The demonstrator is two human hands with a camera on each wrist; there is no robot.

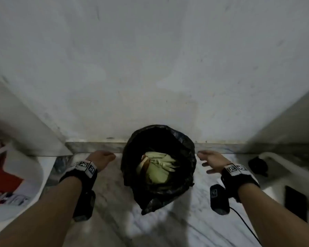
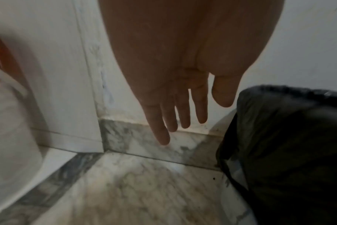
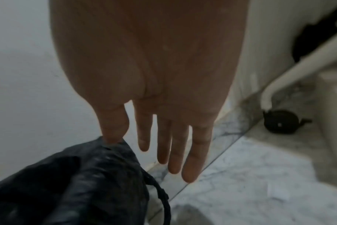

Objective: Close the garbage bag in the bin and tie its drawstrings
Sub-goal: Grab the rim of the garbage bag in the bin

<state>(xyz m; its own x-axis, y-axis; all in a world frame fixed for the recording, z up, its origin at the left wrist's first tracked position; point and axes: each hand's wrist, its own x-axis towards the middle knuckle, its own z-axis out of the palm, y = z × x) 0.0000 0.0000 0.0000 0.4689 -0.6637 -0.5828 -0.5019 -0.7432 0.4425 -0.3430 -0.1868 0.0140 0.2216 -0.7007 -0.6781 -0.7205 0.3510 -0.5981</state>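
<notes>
A black garbage bag lines a small bin against the wall, its mouth wide open over yellowish-green waste. My left hand hovers just left of the bag, fingers straight, holding nothing; in the left wrist view the left hand is apart from the bag. My right hand hovers just right of the bag, fingers spread and empty. In the right wrist view the right hand has its thumb tip at the bag's rim. A black drawstring hangs off that rim.
The white wall stands right behind the bin on a marble floor. A white and red bag sits at the left. At the right are a white pipe, a small black object and a dark flat device.
</notes>
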